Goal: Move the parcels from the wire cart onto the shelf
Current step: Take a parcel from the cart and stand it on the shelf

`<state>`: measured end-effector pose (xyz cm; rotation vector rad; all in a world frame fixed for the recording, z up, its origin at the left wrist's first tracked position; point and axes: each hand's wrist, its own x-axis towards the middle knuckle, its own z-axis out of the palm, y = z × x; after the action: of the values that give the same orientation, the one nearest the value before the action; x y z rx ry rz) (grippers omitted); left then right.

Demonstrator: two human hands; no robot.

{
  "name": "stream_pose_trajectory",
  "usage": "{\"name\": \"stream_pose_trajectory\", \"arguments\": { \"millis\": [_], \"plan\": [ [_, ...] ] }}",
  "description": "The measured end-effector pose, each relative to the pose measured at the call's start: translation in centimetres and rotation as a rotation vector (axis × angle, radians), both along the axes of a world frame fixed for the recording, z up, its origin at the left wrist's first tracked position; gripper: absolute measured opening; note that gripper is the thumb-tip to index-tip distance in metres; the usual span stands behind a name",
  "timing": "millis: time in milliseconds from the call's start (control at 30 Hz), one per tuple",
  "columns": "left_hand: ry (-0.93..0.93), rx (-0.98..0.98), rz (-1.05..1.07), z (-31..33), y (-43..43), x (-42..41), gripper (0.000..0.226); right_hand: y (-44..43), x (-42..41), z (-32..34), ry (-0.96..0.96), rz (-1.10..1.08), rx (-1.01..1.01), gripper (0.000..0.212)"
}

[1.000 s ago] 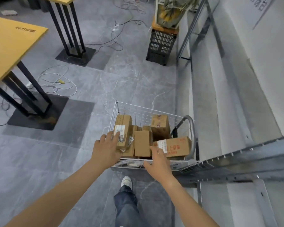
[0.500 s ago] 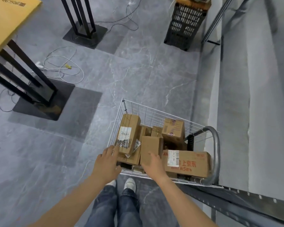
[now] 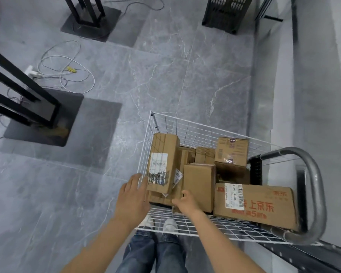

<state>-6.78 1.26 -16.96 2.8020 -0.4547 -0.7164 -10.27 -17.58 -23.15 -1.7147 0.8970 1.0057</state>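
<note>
A white wire cart point(image 3: 209, 232) stands on the floor in front of me with several brown cardboard parcels in it. A tall labelled parcel point(image 3: 162, 160) leans at the cart's left side. Also inside are a plain box point(image 3: 199, 186) in the middle, a small taped box point(image 3: 231, 150) at the back and a long box with red print point(image 3: 264, 203) on the right. My left hand point(image 3: 132, 196) is spread at the tall parcel's lower left edge. My right hand point(image 3: 186, 201) reaches down between the tall parcel and the plain box, holding nothing.
The cart's grey tube handle point(image 3: 313, 174) curves round its right end. A dark metal shelf rail point(image 3: 313, 257) runs along the bottom right. Black table legs on a base plate point(image 3: 37, 119), loose cables point(image 3: 67, 69) and a black crate point(image 3: 226, 12) stand on the grey floor.
The view has tilted down and closer to the cart. Both hands have moved forward over the near rim, the left to the tall parcel's side, the right down among the boxes.
</note>
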Motion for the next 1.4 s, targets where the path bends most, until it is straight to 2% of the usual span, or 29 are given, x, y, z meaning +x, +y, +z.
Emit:
{"name": "stream_pose_trajectory", "arguments": {
  "millis": [100, 233, 267, 367, 433, 500, 600, 833, 967, 1133, 1300, 1400],
  "plan": [
    [-0.081, -0.065, 0.035, -1.3, 0.7, 1.2, 0.066, 0.4, 1.1, -2.4, 0.010, -0.074, 0.018, 0.061],
    [-0.115, -0.161, 0.128, -2.7, 1.3, 2.0, 0.059, 0.8, 2.0, -5.6, -0.003, -0.098, 0.068, 0.028],
    [-0.104, -0.185, 0.149, -3.0, 1.5, 2.1, 0.060, 1.0, 2.2, -6.3, -0.008, -0.113, 0.091, 0.030],
    [-0.118, -0.221, 0.182, -3.9, 2.3, 2.0, 0.057, 1.6, 2.6, -8.4, 0.006, -0.190, 0.159, 0.065],
    [-0.144, -0.233, 0.183, -4.5, 2.8, 1.7, 0.052, 1.8, 2.9, -9.1, 0.019, -0.221, 0.182, 0.079],
    [-0.142, -0.246, 0.176, -4.9, 3.2, 1.4, 0.053, 1.9, 2.8, -10.3, 0.014, -0.274, 0.189, 0.079],
    [-0.147, -0.270, 0.150, -5.3, 3.6, 1.0, 0.054, 2.4, 2.5, -11.3, 0.015, -0.442, 0.226, 0.063],
    [-0.161, -0.319, 0.201, -5.5, 4.4, 1.0, 0.053, 2.6, 3.9, -11.6, 0.078, -0.761, 0.363, 0.063],
    [-0.161, -0.329, 0.207, -5.5, 4.7, 0.9, 0.054, 3.1, 4.7, -12.0, 0.120, -0.684, 0.340, 0.083],
    [-0.151, -0.325, 0.225, -5.3, 5.0, 0.5, 0.051, 2.9, 4.3, -11.7, 0.089, -0.621, 0.287, 0.059],
    [-0.151, -0.288, 0.216, -5.6, 5.5, -0.3, 0.054, 3.9, 4.5, -11.2, 0.046, -0.580, 0.330, 0.089],
    [-0.129, -0.294, 0.229, -5.5, 5.8, -0.7, 0.055, 5.4, 4.8, -11.7, 0.007, -0.615, 0.365, 0.092]
  ]
}}
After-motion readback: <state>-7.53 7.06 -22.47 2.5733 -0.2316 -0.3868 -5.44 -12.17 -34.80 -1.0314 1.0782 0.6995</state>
